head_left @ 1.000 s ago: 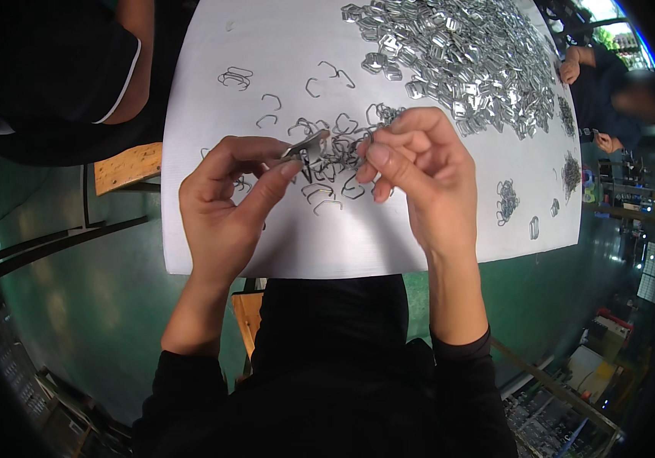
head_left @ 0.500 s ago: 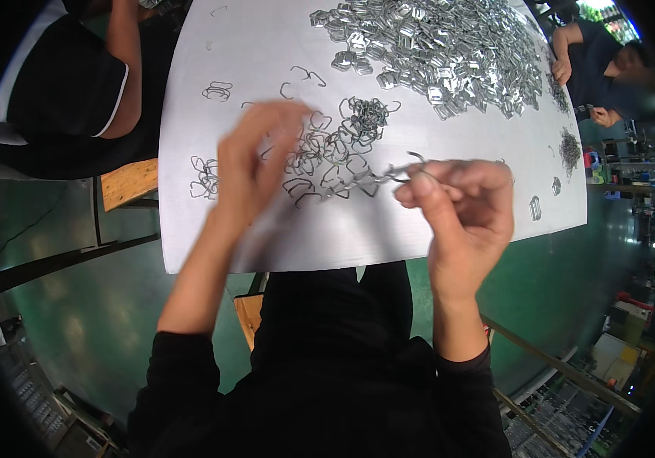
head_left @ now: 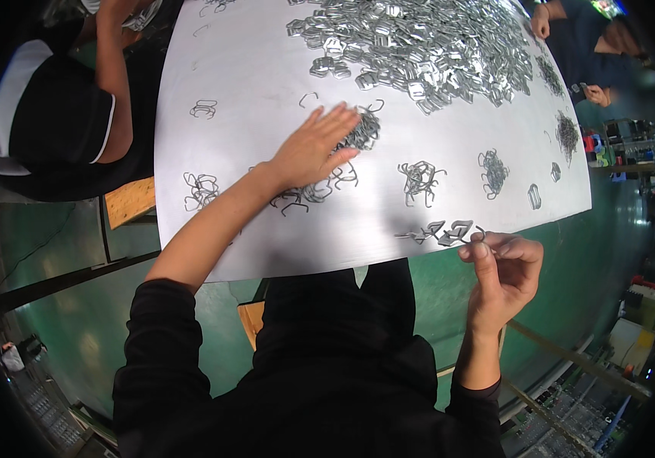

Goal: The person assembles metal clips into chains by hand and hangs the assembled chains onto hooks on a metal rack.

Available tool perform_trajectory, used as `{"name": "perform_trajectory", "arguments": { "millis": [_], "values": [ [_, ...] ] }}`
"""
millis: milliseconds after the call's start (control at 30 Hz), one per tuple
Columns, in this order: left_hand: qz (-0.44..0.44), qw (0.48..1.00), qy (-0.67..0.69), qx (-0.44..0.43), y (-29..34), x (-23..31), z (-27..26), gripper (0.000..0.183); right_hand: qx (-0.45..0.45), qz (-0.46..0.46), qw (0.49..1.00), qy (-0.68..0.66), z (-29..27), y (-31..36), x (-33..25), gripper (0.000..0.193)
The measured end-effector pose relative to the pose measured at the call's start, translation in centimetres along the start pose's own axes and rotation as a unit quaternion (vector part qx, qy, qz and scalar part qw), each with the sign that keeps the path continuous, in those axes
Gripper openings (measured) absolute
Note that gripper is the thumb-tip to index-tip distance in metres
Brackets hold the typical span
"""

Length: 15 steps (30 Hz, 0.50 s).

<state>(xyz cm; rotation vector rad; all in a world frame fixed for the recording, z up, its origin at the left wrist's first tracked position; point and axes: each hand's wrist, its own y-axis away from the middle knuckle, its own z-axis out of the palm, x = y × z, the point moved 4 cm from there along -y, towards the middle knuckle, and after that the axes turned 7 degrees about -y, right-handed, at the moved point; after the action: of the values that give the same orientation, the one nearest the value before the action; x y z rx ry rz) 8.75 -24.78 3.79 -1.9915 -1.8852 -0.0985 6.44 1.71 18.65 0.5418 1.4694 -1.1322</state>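
My left hand lies open, fingers stretched out, over a heap of bent wire hooks on the white tabletop. Part of the heap and the hooks under the palm are hidden. More loose wire hooks lie beside the wrist. At the front edge of the table, my right hand pinches the end of a short chain of linked wire hooks and flat metal buckles. The chain stretches leftward from the fingertips, low along the table edge.
A large pile of flat metal buckles covers the far side. Smaller hook clusters sit in the middle, at right and at left. Co-workers' arms are at the far left and far right.
My left hand has moved right and flattened over the hooks. My right hand has shifted right and closer to the table's front edge, carrying the chain. Hook clusters in the middle are now uncovered.
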Motion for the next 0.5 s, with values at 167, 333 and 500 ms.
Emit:
{"name": "perform_trajectory", "arguments": {
  "millis": [167, 333, 500],
  "values": [
    [-0.012, 0.979, 0.075, 0.187, -3.9, -0.4, -2.2, 0.027, 0.027, 0.021, 0.999, 0.006, -2.1, 1.6, -1.0, 0.025],
    [-0.248, 0.962, -0.052, 0.097, -9.3, -3.8, -1.7, 0.031, 0.007, 0.021, 1.000, -0.015, -3.5, 3.4, -1.6, 0.025],
    [-0.261, 0.961, 0.013, 0.086, -10.5, -3.6, -0.6, 0.035, 0.029, 0.055, 0.998, -0.011, -5.3, 6.1, -0.4, 0.024]
  ]
}}
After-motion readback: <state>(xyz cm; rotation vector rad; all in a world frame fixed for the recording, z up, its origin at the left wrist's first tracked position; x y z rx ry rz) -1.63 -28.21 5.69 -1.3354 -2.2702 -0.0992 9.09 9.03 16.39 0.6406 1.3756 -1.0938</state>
